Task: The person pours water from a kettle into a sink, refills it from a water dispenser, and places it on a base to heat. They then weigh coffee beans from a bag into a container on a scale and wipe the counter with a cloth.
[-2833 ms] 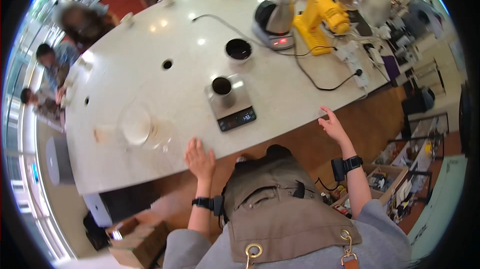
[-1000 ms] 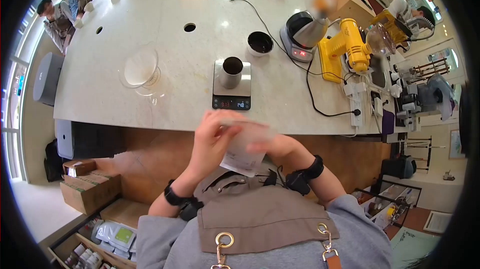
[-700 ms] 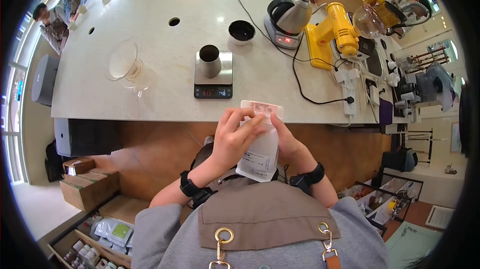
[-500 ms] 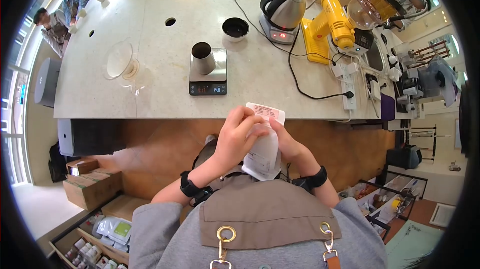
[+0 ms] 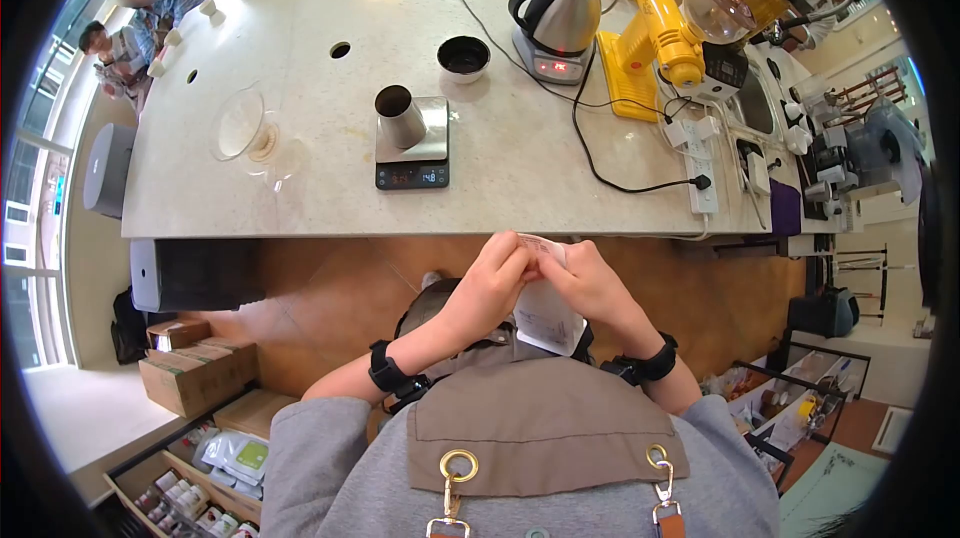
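A small white pouch with printed labels is held between my two hands, just off the counter's front edge. My left hand pinches its upper left side, while the fingers of my right hand close on the upper right. The fingers cover most of the pouch's top edge, and its lower part hangs toward my apron. On the counter beyond, a metal cup stands tilted in view on a digital scale with a lit display. A black-lined bowl sits farther back to the right.
A glass dripper and server stand at the left of the counter. To the right are a steel kettle on its base, a yellow grinder, cables and a power strip. People are at the far left.
My hands have drawn closer together at the pouch's top, with the fingers now pinched there. The pouch's upper label is mostly covered now. The view has shifted slightly.
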Demonstrator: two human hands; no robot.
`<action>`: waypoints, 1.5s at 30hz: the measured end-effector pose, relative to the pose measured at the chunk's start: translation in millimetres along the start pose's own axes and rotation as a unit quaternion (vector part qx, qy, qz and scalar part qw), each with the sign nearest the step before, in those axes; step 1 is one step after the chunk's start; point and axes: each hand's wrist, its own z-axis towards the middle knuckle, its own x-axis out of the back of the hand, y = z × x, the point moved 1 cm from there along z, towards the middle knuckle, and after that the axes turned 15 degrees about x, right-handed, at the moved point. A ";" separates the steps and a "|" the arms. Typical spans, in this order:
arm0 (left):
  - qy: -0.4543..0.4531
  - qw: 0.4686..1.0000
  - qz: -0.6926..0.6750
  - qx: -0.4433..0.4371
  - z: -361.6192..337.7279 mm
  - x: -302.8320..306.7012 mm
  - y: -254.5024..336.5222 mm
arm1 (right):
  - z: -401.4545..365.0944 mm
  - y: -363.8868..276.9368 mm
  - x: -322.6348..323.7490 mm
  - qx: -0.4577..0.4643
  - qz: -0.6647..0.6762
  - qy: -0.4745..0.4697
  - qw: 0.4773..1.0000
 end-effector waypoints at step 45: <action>0.057 0.965 -0.201 -0.161 111.5 187.2 -110.3 | 218.5 -46.3 -8.3 0.147 -0.101 -0.094 0.979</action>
